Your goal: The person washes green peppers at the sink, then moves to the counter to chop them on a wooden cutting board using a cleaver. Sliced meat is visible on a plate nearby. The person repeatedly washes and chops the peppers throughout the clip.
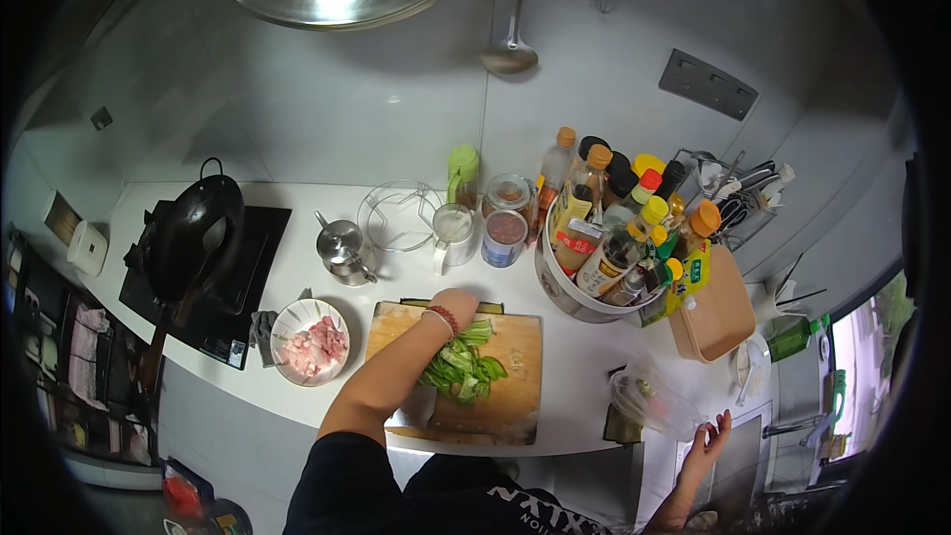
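My left hand (459, 310), with a red beaded bracelet at the wrist, reaches over the far part of a wooden cutting board (524, 386). It touches the chopped green vegetable (464, 368) heaped there; its fingertips are hidden. A wide metal blade (413, 409), apparently a cleaver's, lies at the board's near left, partly covered by my forearm. Off to the right, my right hand (707, 440) pinches the edge of a clear plastic bag (654, 401) beside the sink. Left of the board, a bowl (281, 327) holds pieces of raw meat (319, 348).
A black wok (193, 230) rests on the cooktop (260, 238) at left. Behind the board stand a steel pot (343, 249), a glass mug (453, 234) and a tin can (505, 238). A tub (557, 297) crowded with sauce bottles and a tan plastic container (691, 334) are at right.
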### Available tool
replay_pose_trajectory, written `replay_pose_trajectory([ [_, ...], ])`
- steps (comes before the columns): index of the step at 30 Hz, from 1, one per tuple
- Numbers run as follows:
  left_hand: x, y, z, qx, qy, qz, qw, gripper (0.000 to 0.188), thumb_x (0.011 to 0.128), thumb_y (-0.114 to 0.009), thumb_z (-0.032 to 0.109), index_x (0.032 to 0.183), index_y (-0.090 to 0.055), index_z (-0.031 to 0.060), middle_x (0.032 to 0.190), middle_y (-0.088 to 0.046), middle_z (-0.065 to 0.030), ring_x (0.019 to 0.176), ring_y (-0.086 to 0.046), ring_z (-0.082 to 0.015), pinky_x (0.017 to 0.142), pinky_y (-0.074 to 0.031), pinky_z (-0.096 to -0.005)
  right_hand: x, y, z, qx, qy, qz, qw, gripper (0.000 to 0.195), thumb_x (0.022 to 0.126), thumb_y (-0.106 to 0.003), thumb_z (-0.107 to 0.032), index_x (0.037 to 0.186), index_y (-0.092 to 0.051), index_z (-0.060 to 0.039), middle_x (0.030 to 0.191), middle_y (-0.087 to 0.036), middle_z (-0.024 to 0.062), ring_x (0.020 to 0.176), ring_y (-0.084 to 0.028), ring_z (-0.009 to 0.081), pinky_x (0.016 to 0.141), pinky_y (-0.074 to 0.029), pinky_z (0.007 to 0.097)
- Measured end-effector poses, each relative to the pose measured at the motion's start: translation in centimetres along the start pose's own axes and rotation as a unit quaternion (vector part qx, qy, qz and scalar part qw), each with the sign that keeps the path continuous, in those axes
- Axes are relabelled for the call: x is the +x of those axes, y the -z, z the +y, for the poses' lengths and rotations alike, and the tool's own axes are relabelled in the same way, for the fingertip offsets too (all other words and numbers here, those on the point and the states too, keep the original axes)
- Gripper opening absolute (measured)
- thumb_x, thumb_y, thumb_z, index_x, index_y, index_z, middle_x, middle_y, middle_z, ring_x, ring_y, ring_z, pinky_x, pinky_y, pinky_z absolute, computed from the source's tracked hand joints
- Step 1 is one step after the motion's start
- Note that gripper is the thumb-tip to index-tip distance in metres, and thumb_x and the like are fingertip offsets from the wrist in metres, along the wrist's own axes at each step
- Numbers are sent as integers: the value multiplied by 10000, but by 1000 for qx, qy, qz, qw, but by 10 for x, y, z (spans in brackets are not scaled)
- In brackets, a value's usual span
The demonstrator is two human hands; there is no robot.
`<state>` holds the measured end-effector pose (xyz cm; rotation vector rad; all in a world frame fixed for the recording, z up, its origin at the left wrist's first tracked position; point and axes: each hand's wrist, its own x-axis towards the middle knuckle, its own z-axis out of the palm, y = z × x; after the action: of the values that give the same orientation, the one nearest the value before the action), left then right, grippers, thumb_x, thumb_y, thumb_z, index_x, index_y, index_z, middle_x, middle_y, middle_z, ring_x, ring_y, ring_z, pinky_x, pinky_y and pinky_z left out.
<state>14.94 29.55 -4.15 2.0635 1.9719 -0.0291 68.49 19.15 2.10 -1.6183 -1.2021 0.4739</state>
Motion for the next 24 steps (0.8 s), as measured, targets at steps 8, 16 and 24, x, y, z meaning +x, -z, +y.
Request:
replay_pose_trajectory([
  [8,-141,70,-62,-214,175,263,924,184,744,-635,224,793,-682,52,770,-660,-175,726,-642,-344,676,-506,-428,5,27,-13,12,31,45,998,587,848,-511,15,1400,-363,-119,1318,-427,91,1033,-456,175,882,-419,307],
  [16,-195,25,-143,-124,230,20,965,197,815,-564,218,919,-667,87,896,-655,-175,806,-638,-342,707,-501,-425,-25,21,-19,21,1,61,998,609,800,-587,38,1359,-380,-86,1298,-441,71,1016,-498,176,840,-466,298],
  [24,-132,55,-90,-88,79,183,976,399,754,-693,151,1097,-606,-34,973,-628,-215,762,-629,-292,684,-512,-395,-82,79,-26,-80,-9,102,991,546,796,-655,-55,1299,-443,-75,1189,-470,109,950,-536,186,789,-456,299],
])
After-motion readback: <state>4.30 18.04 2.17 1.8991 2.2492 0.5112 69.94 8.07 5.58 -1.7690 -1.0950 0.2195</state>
